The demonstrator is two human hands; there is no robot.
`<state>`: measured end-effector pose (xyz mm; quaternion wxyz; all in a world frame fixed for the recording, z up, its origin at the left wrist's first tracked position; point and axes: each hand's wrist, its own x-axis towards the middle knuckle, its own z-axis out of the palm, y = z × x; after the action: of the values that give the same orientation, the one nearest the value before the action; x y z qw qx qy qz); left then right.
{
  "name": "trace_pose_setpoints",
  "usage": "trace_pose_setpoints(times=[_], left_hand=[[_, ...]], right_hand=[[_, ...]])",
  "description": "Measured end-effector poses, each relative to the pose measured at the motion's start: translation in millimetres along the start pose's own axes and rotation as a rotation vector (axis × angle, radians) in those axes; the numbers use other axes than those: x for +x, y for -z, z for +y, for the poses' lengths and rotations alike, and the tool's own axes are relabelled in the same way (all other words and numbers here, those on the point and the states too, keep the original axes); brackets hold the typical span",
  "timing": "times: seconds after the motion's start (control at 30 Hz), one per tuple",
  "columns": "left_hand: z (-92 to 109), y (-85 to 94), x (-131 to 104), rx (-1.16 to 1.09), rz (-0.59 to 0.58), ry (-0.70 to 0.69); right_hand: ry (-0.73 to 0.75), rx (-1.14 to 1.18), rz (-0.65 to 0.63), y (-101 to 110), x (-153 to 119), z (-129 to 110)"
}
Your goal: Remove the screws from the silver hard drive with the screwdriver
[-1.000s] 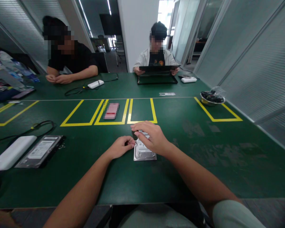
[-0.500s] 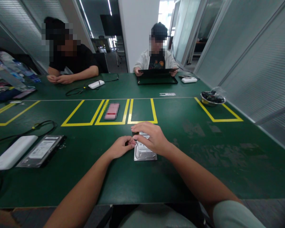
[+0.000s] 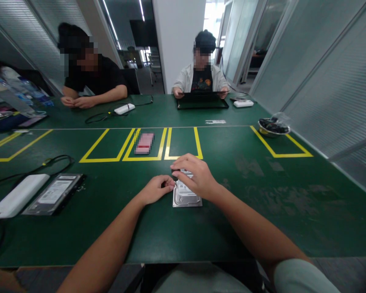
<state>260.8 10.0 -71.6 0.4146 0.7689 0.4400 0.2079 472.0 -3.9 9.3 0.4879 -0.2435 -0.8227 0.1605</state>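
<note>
A silver hard drive [image 3: 187, 198] with a white label lies flat on the green table [image 3: 183, 236], in front of me. My right hand [image 3: 197, 175] arches over its upper part, with thumb and fingers closed on a small dark object [image 3: 176, 175] too small to name. At the drive's left edge is my left hand [image 3: 157, 189], its thumb and forefinger pinched near the upper left side. Whatever may be between those fingertips is hidden.
A second hard drive [image 3: 56, 194], a white power bank [image 3: 20, 195] and a black cable lie left. Beyond are yellow tape frames, a pink item [image 3: 144, 143] and a bowl of dark parts [image 3: 273, 126]. Two people sit opposite; one holds a dark panel [image 3: 203, 99].
My right hand has risen slightly, and its fingertips have closed further on the dark object. My left hand and the drive look nearly unmoved.
</note>
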Motion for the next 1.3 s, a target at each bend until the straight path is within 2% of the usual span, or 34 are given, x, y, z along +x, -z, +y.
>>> trace_pose_setpoints(times=[0.6,0.9,1.3], left_hand=[[4,1.9,0,-0.024,-0.012,-0.001],[-5,0.0,1,-0.011,-0.003,-0.022],[-9,-1.2,2,-0.058,-0.013,0.0]], right_hand=[[0.006,0.031,-0.02,3,2,0],[0.002,0.037,-0.026,3,2,-1],[0.008,0.002,-0.101,11,4,-6]])
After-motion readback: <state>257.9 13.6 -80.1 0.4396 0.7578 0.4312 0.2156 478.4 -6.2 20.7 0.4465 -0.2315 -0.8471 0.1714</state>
